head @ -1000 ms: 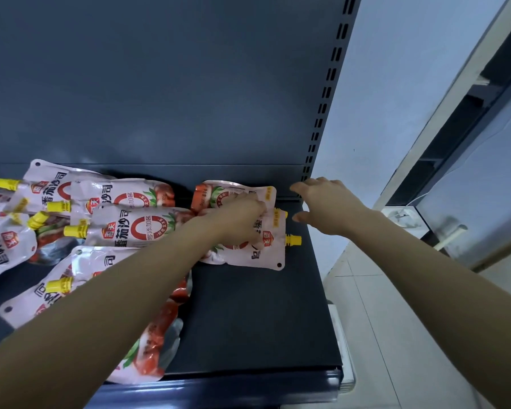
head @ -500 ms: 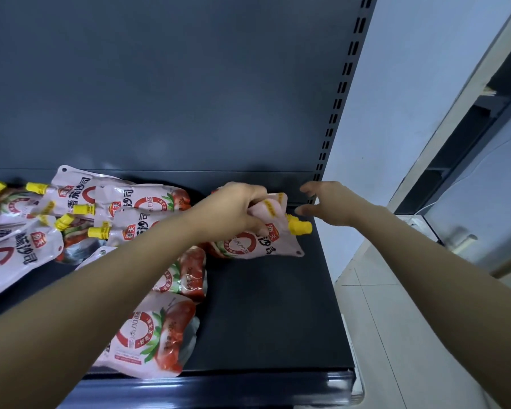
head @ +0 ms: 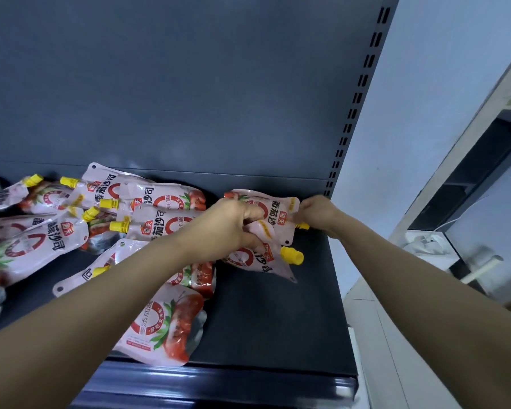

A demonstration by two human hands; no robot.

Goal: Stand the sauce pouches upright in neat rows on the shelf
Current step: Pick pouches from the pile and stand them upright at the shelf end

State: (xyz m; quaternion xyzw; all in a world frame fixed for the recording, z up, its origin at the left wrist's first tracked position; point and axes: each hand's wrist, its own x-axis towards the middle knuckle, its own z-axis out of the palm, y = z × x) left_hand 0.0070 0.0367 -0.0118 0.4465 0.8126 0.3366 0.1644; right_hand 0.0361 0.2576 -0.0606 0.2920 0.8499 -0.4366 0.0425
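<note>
1. Bare shelf [head: 272, 320] deck lies open at 5 o'clock of my left hand [head: 227, 228], out to the front lip.
2. Heaped sauce pouches [head: 160, 225] block everything from 7 to 10 o'clock.
3. The back panel [head: 189, 84] closes off 12 o'clock.
4. The slotted upright [head: 348, 122] bounds 1 o'clock, just beyond my right hand [head: 319, 212].

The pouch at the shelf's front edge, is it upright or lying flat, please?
Lying flat: the front pouch rests face up on the shelf, label facing the camera.
</note>
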